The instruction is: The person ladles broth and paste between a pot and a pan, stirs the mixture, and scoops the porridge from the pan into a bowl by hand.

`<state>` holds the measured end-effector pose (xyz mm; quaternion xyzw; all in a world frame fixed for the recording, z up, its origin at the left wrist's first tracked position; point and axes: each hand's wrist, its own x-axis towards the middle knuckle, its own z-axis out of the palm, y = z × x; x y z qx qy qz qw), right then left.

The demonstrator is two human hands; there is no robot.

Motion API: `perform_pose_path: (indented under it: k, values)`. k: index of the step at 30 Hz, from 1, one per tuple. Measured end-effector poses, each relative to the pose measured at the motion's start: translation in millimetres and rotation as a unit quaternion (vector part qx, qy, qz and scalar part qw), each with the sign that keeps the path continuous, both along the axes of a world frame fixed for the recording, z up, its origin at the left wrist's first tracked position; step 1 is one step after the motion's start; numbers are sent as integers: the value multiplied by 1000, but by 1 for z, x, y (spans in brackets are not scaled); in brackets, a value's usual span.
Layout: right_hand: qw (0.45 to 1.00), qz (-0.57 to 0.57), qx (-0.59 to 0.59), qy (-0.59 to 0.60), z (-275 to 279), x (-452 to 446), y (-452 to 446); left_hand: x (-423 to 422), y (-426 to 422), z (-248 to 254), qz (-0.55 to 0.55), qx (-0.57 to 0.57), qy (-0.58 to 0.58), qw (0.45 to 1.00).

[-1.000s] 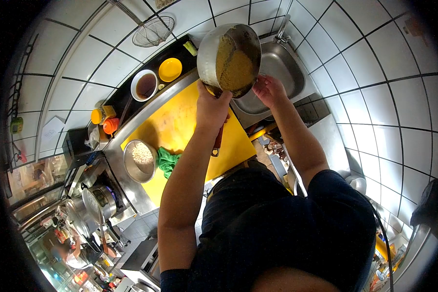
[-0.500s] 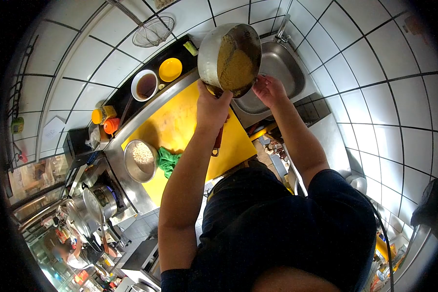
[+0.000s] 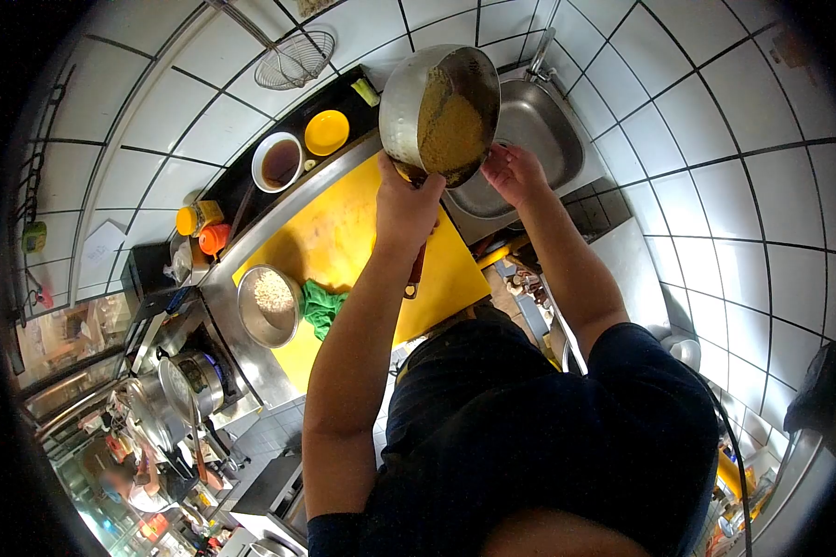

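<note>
A metal pot [image 3: 399,107] is held up over the edge between the cutting board and the sink, tilted so its mouth faces right. Brownish-yellow powdery or pasty stuff [image 3: 450,125] coats its inside. My left hand [image 3: 407,204] grips the pot's lower side, thumb at the rim. Below that hand a dark red handle [image 3: 417,274] shows; I cannot tell whether it belongs to the pot. My right hand [image 3: 515,176] is beside the pot's right rim, fingers apart and slightly curled, with nothing visible in them; contact with the rim is unclear.
The yellow cutting board [image 3: 344,241] bears a green cloth [image 3: 321,309] and a bowl [image 3: 286,327] of pale chopped pieces. Behind are a cup of dark liquid [image 3: 280,164] and a yellow dish [image 3: 327,133]. A sink [image 3: 562,139] is at right, a stove pot [image 3: 195,382] at left, another person [image 3: 144,492] far left.
</note>
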<state>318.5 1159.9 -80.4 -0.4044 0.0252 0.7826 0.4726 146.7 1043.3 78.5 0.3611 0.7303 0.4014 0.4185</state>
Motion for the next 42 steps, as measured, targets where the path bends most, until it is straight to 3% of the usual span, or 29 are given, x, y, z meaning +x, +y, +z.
perform_pose_path:
  k: [17,20,29,33,38,41,42]
  values:
    - [1000,14,-14,10,-22,5,3,0,0,0,-14,-2,20,1000]
    - [999,6,-27,-25,-11,3,1,-4,1,-16,-19,42,52,998]
    - [1000,26,-12,-11,-22,5,3,-1,-1,1,-19,1,18,1000]
    - [1000,17,-17,8,-24,4,3,-5,1,-21,-16,50,59,997]
    - [999,28,-19,-13,-8,2,0,-1,-3,2,-3,-14,9,1000]
    - [999,10,-23,36,-34,5,6,-2,-4,-3,11,-10,-24,1000]
    - [992,58,33,112,-84,19,14,-2,-6,-7,17,-15,-55,998]
